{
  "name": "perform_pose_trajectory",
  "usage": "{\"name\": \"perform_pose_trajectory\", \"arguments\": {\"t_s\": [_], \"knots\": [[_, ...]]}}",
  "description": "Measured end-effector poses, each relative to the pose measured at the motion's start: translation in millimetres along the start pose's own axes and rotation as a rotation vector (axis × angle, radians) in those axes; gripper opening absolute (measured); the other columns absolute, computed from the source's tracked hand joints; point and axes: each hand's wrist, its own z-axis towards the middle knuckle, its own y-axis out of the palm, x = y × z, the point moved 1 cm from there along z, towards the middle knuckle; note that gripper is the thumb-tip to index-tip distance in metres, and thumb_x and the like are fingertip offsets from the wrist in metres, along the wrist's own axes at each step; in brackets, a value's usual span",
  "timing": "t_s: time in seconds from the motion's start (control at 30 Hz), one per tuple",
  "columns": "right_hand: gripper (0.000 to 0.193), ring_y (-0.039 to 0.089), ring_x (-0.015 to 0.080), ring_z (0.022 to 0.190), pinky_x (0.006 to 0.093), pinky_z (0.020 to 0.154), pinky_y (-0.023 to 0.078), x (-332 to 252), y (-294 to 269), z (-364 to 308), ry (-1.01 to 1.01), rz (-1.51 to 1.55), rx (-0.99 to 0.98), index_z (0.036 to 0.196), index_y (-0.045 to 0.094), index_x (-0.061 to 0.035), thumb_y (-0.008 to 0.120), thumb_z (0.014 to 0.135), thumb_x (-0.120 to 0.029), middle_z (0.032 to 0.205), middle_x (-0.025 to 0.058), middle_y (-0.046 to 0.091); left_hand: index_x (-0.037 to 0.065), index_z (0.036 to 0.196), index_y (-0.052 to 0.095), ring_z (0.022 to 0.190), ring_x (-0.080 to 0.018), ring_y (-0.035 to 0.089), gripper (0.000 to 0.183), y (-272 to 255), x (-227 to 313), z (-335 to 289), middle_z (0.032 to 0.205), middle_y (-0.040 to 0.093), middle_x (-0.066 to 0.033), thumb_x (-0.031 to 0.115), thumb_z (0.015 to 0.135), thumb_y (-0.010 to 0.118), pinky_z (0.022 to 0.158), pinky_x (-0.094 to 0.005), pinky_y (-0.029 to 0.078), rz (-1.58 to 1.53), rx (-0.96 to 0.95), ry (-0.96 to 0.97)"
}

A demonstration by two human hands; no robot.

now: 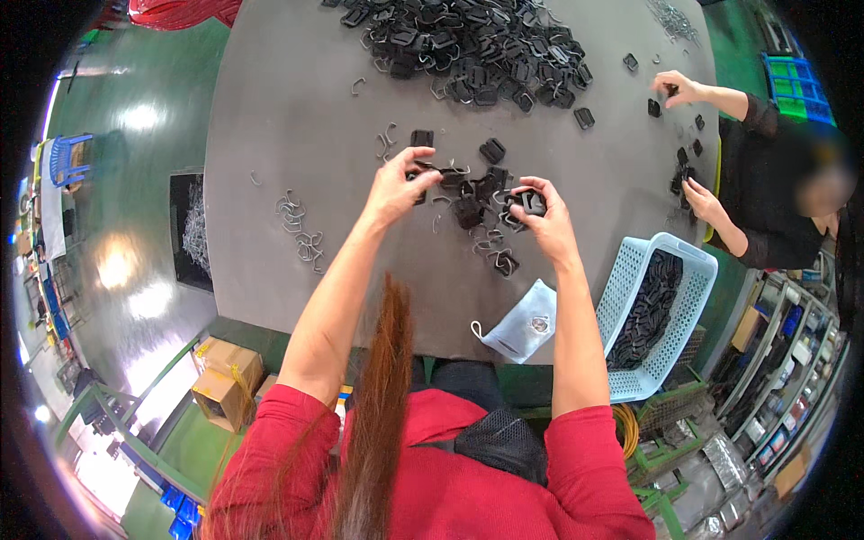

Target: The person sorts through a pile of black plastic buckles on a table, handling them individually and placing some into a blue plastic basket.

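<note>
My right hand [555,230] is closed on a black plastic buckle [531,203], held between thumb and fingers. Left of it, my left hand [393,192] curls its thumb and fingers around a dark buckle piece [416,177], partly hidden by the fingers. Between the hands lies a small cluster of black buckles [468,211], mixed with bent metal wire hooks [487,241]. A single buckle [421,138] rests just beyond my left fingertips. More wire hooks [308,247] lie loose on the grey table [270,117], to the left of my left forearm.
A large heap of black buckles [477,54] covers the far table. A light-blue basket [625,387] of black parts stands right of my right forearm, near a pale-blue pouch [517,329]. At the right edge, a co-worker's hands [681,88] handle similar pieces. Cardboard boxes [225,382] sit lower left.
</note>
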Motion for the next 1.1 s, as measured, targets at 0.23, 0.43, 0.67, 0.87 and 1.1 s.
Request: {"name": "perform_pose_trajectory", "arguments": {"t_s": [0.23,0.43,0.67,0.87,1.1], "knots": [[0.022,0.059,0.0080,0.061,0.0210,0.045,0.045,2,-22,-2,0.348,0.050,-0.017,0.101,0.058,-0.0071,0.065,0.080,-0.012,0.081,0.0018,0.062,0.015,0.107,0.060,0.072,-0.0176,0.063,0.027,1,21,-4,0.076,0.066,-0.0022,0.023,0.082,0.061,0.073,-0.0284,0.047,0.555,0.054,0.027],[0.023,0.057,0.0086,0.057,0.0217,0.043,0.044,9,-28,-9,0.458,0.048,-0.026,0.098,0.060,-0.0027,0.062,0.083,-0.020,0.078,0.0029,0.062,0.017,0.110,0.056,0.102,-0.0234,0.045,0.039,70,14,3,0.108,0.051,-0.0041,0.031,0.075,0.065,0.081,-0.0389,0.039,1.094,0.182,0.359],[0.024,0.061,0.0134,0.072,0.0262,0.073,0.046,54,-40,-19,-0.002,-0.463,0.181,0.081,0.068,-0.0045,0.066,0.079,-0.029,0.076,0.0042,0.066,0.017,0.084,0.063,0.091,-0.0218,0.050,0.014,85,-5,20,0.088,0.059,-0.0020,0.023,0.072,0.067,0.076,-0.0387,0.039,0.999,0.167,0.321],[0.019,0.051,0.0063,0.062,0.0212,0.059,0.040,37,-52,-15,0.402,-0.132,0.113,0.075,0.067,-0.0028,0.075,0.070,-0.019,0.066,-0.0016,0.061,0.006,0.095,0.069,0.083,-0.0095,0.059,0.023,16,9,9,0.088,0.067,-0.0009,0.024,0.081,0.064,0.076,-0.0236,0.044,-0.021,-0.175,-0.053],[0.021,0.055,0.0099,0.065,0.0241,0.062,0.043,42,-73,-14,0.429,-0.138,0.058,0.071,0.067,-0.0026,0.075,0.067,-0.022,0.069,0.0019,0.063,0.007,0.092,0.068,0.071,-0.0054,0.054,0.021,-49,0,25,0.081,0.065,0.0014,0.025,0.080,0.066,0.063,-0.0203,0.040,-0.037,-0.028,-0.135]]}}
